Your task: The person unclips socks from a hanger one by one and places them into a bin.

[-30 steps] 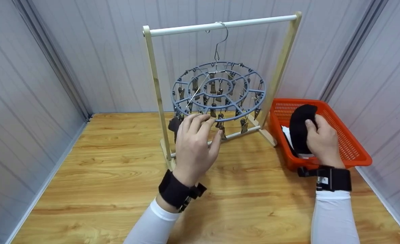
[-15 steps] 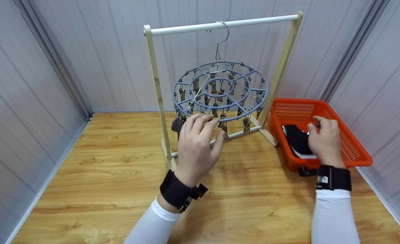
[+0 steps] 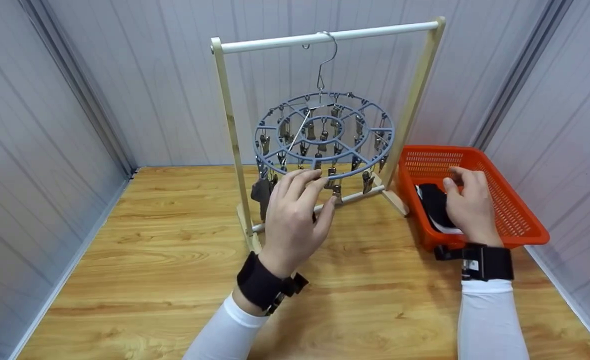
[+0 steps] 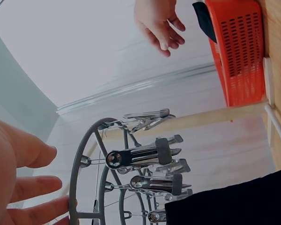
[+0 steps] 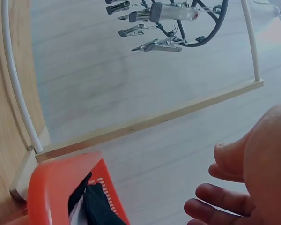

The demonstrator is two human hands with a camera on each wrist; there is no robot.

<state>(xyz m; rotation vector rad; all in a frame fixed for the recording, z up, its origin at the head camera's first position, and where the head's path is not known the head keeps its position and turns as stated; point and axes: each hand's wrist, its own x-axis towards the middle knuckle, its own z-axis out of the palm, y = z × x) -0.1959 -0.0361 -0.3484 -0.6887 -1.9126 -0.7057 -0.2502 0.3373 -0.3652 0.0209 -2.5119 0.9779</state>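
Beneath the bar [image 3: 275, 42], round blue-grey hanger [image 3: 323, 141]

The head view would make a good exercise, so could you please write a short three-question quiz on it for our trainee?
1. Multiple choice: what does the clip hanger hang from?
(a) the back wall
(b) the white top bar of the rack
(c) the left sleeve
2. True or false: the right hand holds nothing.
3. Fill in the colour: the orange basket contains black cloth and some ____ cloth.

Key: 1. b; 2. true; 3. white.
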